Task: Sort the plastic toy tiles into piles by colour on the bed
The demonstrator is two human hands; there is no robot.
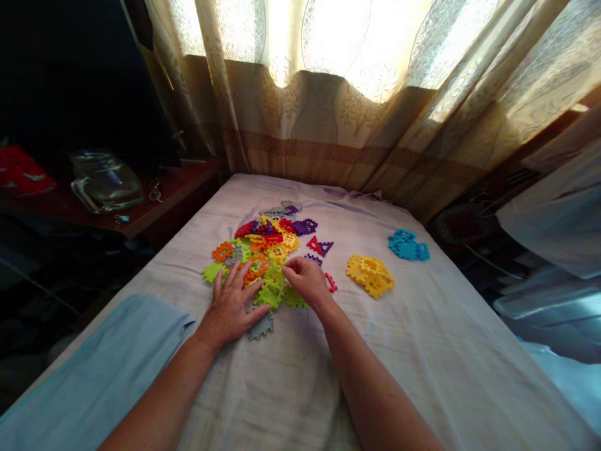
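A loose pile of toothed plastic interlocking tiles lies on the cloth-covered surface, in lime green (270, 293), orange, yellow, red, purple and grey. My left hand (230, 307) rests on the near left of the pile, fingers spread. A grey tile (261, 327) shows just beyond its thumb. At the pile's right side my right hand (307, 280) has its thumb and fingertips pinched together, above a green tile (293, 297). What the pinch holds, if anything, cannot be made out. A red tile (330, 283) lies partly hidden just right of that hand.
Yellow tiles (370, 274) are gathered to the right, and blue tiles (407, 245) lie farther right. A folded light-blue cloth (107, 357) covers the left edge. A glass jug (107, 181) stands on a dark wooden table (183, 191). Curtains (328, 119) hang behind.
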